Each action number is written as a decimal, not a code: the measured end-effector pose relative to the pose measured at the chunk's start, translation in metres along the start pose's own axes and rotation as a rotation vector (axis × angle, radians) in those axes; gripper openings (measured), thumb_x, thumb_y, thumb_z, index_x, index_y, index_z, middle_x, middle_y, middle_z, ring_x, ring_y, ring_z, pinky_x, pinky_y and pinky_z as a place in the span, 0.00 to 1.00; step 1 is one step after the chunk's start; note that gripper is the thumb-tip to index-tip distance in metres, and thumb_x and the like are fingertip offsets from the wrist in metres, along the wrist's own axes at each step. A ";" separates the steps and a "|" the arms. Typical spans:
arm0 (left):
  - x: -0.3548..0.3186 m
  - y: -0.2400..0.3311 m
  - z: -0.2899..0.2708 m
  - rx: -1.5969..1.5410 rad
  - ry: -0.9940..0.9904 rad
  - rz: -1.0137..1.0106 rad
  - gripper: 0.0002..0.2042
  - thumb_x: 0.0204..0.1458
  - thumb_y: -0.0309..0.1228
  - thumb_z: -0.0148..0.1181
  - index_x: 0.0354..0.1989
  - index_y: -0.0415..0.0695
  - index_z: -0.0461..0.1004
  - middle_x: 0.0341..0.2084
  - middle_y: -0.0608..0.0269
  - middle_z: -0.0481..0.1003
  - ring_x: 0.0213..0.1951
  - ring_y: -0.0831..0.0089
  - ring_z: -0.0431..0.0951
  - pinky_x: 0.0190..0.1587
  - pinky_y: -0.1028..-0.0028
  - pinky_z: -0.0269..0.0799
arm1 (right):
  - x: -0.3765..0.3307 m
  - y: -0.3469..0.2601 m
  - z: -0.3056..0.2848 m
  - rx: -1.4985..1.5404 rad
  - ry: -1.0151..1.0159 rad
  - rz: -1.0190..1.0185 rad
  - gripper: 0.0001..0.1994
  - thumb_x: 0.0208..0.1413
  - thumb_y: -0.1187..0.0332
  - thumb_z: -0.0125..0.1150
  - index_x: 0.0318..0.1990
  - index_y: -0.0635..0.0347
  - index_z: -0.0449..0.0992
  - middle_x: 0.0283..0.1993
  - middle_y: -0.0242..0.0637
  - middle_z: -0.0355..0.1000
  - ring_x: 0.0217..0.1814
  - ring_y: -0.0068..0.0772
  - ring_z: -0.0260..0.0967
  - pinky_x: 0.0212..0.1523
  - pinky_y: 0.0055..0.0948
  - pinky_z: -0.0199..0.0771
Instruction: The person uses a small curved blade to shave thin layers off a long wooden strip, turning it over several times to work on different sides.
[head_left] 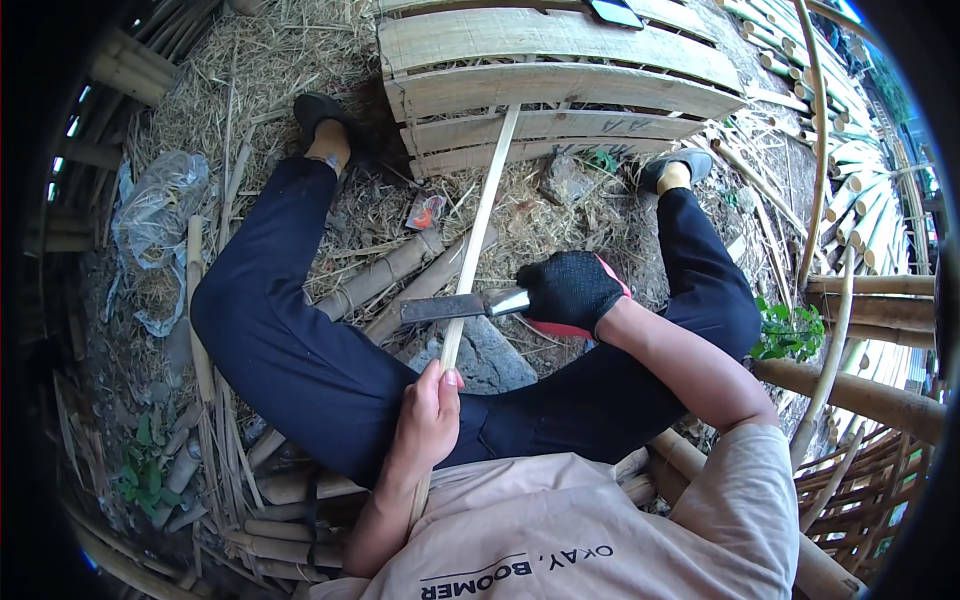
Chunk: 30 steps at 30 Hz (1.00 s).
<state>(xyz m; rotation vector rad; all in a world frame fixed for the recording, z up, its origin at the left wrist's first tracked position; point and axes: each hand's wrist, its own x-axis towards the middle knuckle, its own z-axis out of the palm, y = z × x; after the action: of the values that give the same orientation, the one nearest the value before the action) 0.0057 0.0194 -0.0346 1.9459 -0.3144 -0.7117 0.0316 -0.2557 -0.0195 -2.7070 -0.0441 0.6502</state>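
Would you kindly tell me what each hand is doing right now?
Left hand: closed around the long pale bamboo strip.
Right hand, black-gloved: closed on the flat-bladed metal knife.

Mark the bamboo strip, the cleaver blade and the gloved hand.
bamboo strip (482, 215), head view, mid-length of the strip
cleaver blade (443, 307), head view, flat of the blade
right hand (572, 290), head view, back of the black glove

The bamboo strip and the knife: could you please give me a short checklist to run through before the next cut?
1. Left hand grips the bamboo strip: ok.
2. Right hand, gloved, holds the knife: ok.
3. Blade lies across the strip: ok.
4. Left hand is bare and close below the blade: not ok.
5. Far end of the strip rests against the bamboo panel: ok.
6. Blade sharpness: cannot tell.
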 end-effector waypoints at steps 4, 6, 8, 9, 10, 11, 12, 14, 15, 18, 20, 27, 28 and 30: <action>0.000 -0.006 0.003 0.036 0.018 0.063 0.13 0.71 0.32 0.43 0.34 0.39 0.67 0.15 0.68 0.63 0.16 0.81 0.65 0.19 0.74 0.60 | 0.016 0.019 -0.021 0.005 -0.076 0.184 0.15 0.48 0.59 0.60 0.41 0.48 0.85 0.39 0.47 0.81 0.43 0.50 0.81 0.47 0.43 0.80; 0.003 -0.007 0.003 0.022 0.013 0.059 0.13 0.71 0.32 0.43 0.35 0.39 0.67 0.15 0.68 0.63 0.16 0.81 0.65 0.19 0.74 0.60 | 0.023 0.030 -0.027 -0.037 -0.051 0.217 0.14 0.48 0.58 0.60 0.40 0.48 0.86 0.38 0.46 0.82 0.43 0.49 0.81 0.46 0.43 0.81; 0.008 -0.006 0.002 -0.008 0.005 0.027 0.12 0.71 0.32 0.43 0.35 0.39 0.67 0.15 0.69 0.63 0.16 0.81 0.65 0.19 0.74 0.60 | 0.025 0.034 -0.026 -0.057 -0.024 0.223 0.14 0.48 0.57 0.60 0.40 0.48 0.86 0.38 0.46 0.82 0.42 0.49 0.81 0.46 0.43 0.81; 0.009 -0.005 0.002 0.003 0.011 0.045 0.12 0.71 0.32 0.43 0.35 0.39 0.67 0.15 0.68 0.64 0.16 0.81 0.65 0.19 0.74 0.61 | 0.025 0.033 -0.027 -0.066 -0.011 0.221 0.14 0.48 0.57 0.61 0.39 0.48 0.86 0.37 0.46 0.82 0.42 0.49 0.81 0.46 0.43 0.81; 0.008 -0.004 0.003 0.013 0.018 0.062 0.12 0.71 0.32 0.43 0.35 0.39 0.67 0.15 0.68 0.64 0.16 0.81 0.65 0.19 0.74 0.61 | 0.024 0.032 -0.027 -0.076 0.002 0.218 0.14 0.47 0.57 0.61 0.39 0.47 0.86 0.37 0.46 0.82 0.42 0.49 0.81 0.46 0.43 0.81; 0.008 -0.003 0.003 0.023 0.026 0.079 0.13 0.71 0.32 0.43 0.34 0.39 0.67 0.15 0.68 0.64 0.16 0.81 0.65 0.20 0.74 0.61 | 0.025 0.033 -0.027 -0.084 0.007 0.215 0.14 0.47 0.57 0.61 0.39 0.47 0.86 0.37 0.46 0.82 0.42 0.49 0.81 0.46 0.44 0.81; 0.008 -0.002 0.003 0.024 0.024 0.075 0.12 0.71 0.32 0.43 0.34 0.39 0.67 0.15 0.68 0.64 0.16 0.81 0.66 0.20 0.74 0.61 | 0.026 0.034 -0.028 -0.093 0.013 0.214 0.14 0.47 0.57 0.60 0.39 0.47 0.86 0.36 0.45 0.82 0.42 0.49 0.81 0.45 0.44 0.81; 0.008 -0.001 0.002 0.025 0.022 0.066 0.12 0.71 0.32 0.43 0.34 0.40 0.67 0.15 0.68 0.64 0.16 0.81 0.66 0.20 0.74 0.62 | 0.026 0.035 -0.027 -0.113 0.028 0.209 0.14 0.47 0.57 0.60 0.39 0.47 0.85 0.36 0.45 0.82 0.41 0.49 0.81 0.45 0.44 0.81; 0.008 0.000 0.001 0.024 0.011 0.043 0.11 0.70 0.30 0.44 0.35 0.39 0.67 0.17 0.61 0.67 0.19 0.69 0.70 0.22 0.68 0.64 | 0.026 0.035 -0.027 -0.126 0.039 0.205 0.14 0.47 0.57 0.60 0.38 0.47 0.85 0.36 0.45 0.82 0.41 0.49 0.81 0.45 0.44 0.81; 0.008 0.005 -0.001 0.029 -0.009 -0.003 0.08 0.68 0.27 0.47 0.35 0.38 0.67 0.20 0.46 0.74 0.25 0.45 0.78 0.27 0.55 0.68 | 0.026 0.036 -0.024 -0.160 0.097 0.210 0.13 0.47 0.58 0.60 0.37 0.47 0.85 0.35 0.44 0.82 0.41 0.49 0.81 0.45 0.44 0.80; 0.007 0.006 -0.002 0.045 -0.008 -0.005 0.08 0.68 0.28 0.47 0.35 0.38 0.67 0.21 0.46 0.74 0.26 0.44 0.77 0.28 0.54 0.69 | 0.027 0.039 -0.026 -0.161 0.141 0.244 0.12 0.48 0.58 0.60 0.35 0.47 0.85 0.36 0.44 0.82 0.41 0.49 0.81 0.44 0.45 0.80; 0.000 0.003 0.003 0.028 0.070 0.127 0.10 0.68 0.27 0.45 0.33 0.38 0.67 0.13 0.56 0.66 0.17 0.63 0.71 0.24 0.63 0.64 | 0.016 0.099 -0.048 -0.135 0.350 0.486 0.14 0.53 0.58 0.57 0.40 0.51 0.85 0.38 0.49 0.81 0.42 0.53 0.80 0.46 0.47 0.80; 0.000 0.003 0.003 0.030 0.070 0.111 0.10 0.68 0.27 0.45 0.33 0.38 0.67 0.13 0.56 0.66 0.17 0.62 0.72 0.24 0.62 0.65 | 0.015 0.097 -0.046 -0.123 0.351 0.465 0.15 0.53 0.57 0.57 0.40 0.51 0.85 0.38 0.49 0.81 0.42 0.53 0.80 0.46 0.47 0.80; 0.001 0.004 0.004 0.040 0.069 0.097 0.09 0.68 0.27 0.46 0.34 0.38 0.67 0.14 0.54 0.67 0.17 0.60 0.72 0.25 0.62 0.65 | 0.013 0.084 -0.042 -0.120 0.341 0.443 0.15 0.53 0.56 0.59 0.41 0.51 0.84 0.38 0.49 0.81 0.41 0.53 0.80 0.46 0.47 0.80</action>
<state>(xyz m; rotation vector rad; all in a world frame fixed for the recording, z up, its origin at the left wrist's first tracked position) 0.0042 0.0139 -0.0325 1.9744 -0.3804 -0.5785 0.0573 -0.3468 -0.0194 -2.9269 0.6347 0.2940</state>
